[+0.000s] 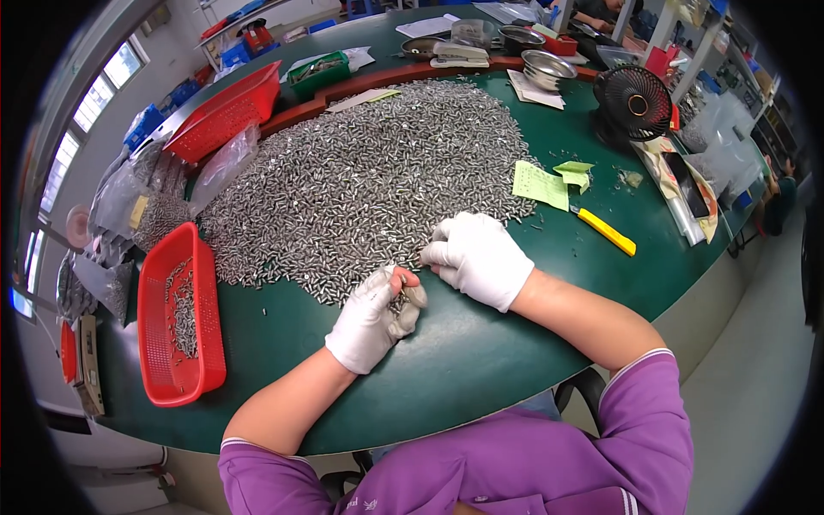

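Note:
A wide heap of small silvery metal pins [369,172] covers the middle of the green table. At its near edge, my left hand [371,324], in a white glove with bare fingertips showing, curls closed around several of the metal pins [397,302]. Just to its right and slightly farther away is my right hand [481,260], also white-gloved. Its fingers bend together at the heap's near right border, and whatever they pinch is too small to make out. A red perforated basket [215,343] with loose pins at its bottom stands left of my left hand.
To the right lie a yellow utility knife [606,232], green paper slips [541,184], a black fan [633,103] and a phone [685,184]. Another red basket [227,107], a green bin [319,72] and metal bowls [548,67] stand at the back. Bagged pins [159,206] line the left edge.

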`<state>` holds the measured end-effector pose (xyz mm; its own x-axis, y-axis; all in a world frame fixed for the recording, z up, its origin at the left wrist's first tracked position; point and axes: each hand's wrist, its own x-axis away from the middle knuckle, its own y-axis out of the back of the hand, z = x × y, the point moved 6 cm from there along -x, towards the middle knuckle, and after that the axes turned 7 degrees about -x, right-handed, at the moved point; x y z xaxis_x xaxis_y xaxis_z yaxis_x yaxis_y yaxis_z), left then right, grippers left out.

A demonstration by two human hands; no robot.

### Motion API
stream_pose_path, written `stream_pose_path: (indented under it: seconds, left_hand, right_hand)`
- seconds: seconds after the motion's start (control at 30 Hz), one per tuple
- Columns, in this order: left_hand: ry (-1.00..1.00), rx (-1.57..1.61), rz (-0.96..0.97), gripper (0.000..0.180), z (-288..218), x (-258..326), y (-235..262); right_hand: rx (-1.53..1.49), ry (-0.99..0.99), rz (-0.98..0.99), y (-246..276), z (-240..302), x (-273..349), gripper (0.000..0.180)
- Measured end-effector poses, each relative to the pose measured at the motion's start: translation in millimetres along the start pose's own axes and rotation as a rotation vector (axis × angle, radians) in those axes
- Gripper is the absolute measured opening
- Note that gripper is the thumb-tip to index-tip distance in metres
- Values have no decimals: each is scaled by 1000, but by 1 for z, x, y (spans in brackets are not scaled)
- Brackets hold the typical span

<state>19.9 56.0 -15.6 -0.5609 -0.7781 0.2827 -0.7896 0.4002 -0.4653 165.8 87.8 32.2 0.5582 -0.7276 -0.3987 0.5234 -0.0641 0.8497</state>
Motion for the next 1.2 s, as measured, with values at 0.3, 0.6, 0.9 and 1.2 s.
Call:
stream_pose_path:
  seconds: [0.3, 0.6, 0.9, 1.2]
  left_hand:
    - [-52, 70, 20, 29, 1, -1, 2]
    - [-18, 53, 1, 28, 5, -3, 4]
    - [-19, 54, -22, 24, 4, -1, 3]
    - [23, 25, 85, 22, 6, -4, -2]
  right_hand:
    - [22, -69, 6, 3, -4, -2, 13]
    - [187, 62, 67, -3, 0, -11, 10]
    - [53, 94, 138, -2, 4, -8, 14]
    - [-327, 91, -59, 14, 14, -5, 18]
